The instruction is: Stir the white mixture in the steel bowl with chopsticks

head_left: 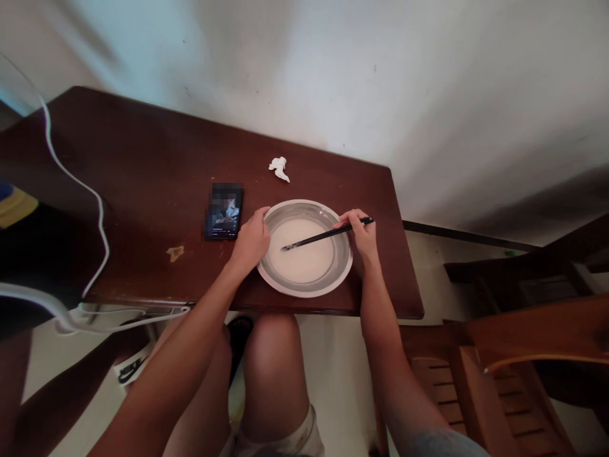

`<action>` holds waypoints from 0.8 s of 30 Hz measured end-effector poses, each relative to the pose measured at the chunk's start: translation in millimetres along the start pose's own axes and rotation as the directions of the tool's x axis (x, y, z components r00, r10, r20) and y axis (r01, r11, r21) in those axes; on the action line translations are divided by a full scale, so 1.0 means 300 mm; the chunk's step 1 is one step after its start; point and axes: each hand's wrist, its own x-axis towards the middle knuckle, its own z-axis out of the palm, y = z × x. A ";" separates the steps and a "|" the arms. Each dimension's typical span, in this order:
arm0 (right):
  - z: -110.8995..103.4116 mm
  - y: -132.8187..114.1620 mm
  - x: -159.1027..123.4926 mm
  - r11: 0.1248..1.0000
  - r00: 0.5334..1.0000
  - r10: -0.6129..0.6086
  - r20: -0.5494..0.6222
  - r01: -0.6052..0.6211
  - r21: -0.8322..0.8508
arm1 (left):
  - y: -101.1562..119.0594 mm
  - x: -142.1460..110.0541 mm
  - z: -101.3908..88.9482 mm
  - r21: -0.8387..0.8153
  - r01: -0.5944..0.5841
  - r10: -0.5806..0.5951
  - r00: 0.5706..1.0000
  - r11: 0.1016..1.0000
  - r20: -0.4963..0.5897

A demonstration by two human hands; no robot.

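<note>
From where I sit, I have a wide metal bowl (304, 292) between the two hands, with a pale, milky liquid (307, 264) spread across its bottom. The left hand (254, 240) grasps the bowl by its left rim. The right hand (362, 235) is closed around black chopsticks (318, 237), held together at a low slant over the right rim, their tips down at the liquid, left of its middle.

The bowl sits near the front edge of the brown surface (157, 165), and that edge runs just below the bowl on my side. To the right of the right hand, a strip of surface reaches out to the side edge; beyond the far edge, the wall (333, 76) rises. Leftward of the left hand, the surface widens.

Just left of the left hand I see a phone (224, 212) with a lit screen, partly blurred out. A small tan scrap (175, 253) lies farther left and nearer the front edge. Beyond the bowl, ahead of both hands, is a crumpled white tissue (280, 169). A white cable (99, 216) curves over the surface well left of the left hand. Wooden chairs (504, 381) stand on the right, past the right forearm.
</note>
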 end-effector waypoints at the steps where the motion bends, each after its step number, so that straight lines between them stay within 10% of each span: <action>1: -0.001 -0.001 0.003 1.000 0.999 -0.013 -0.034 0.013 -0.015 | 0.000 0.000 0.000 -0.001 0.003 -0.003 1.000 1.000 0.001; 5: -0.020 0.001 0.013 0.999 0.966 -0.048 -0.252 0.052 0.011 | 0.000 0.001 0.000 0.008 0.011 -0.011 1.000 1.000 0.014; 12: 0.004 0.000 0.003 1.000 1.000 -0.007 -0.025 0.008 0.022 | -0.004 0.002 0.001 0.004 -0.003 0.003 1.000 1.000 0.009; 17: -0.020 0.001 0.015 0.998 0.958 -0.063 -0.278 0.061 -0.017 | -0.003 0.002 0.000 0.004 -0.004 0.004 1.000 1.000 0.016; 24: -0.003 0.008 0.005 1.000 0.999 -0.010 -0.031 0.011 0.006 | 0.000 -0.001 -0.002 -0.012 -0.005 0.005 1.000 1.000 0.001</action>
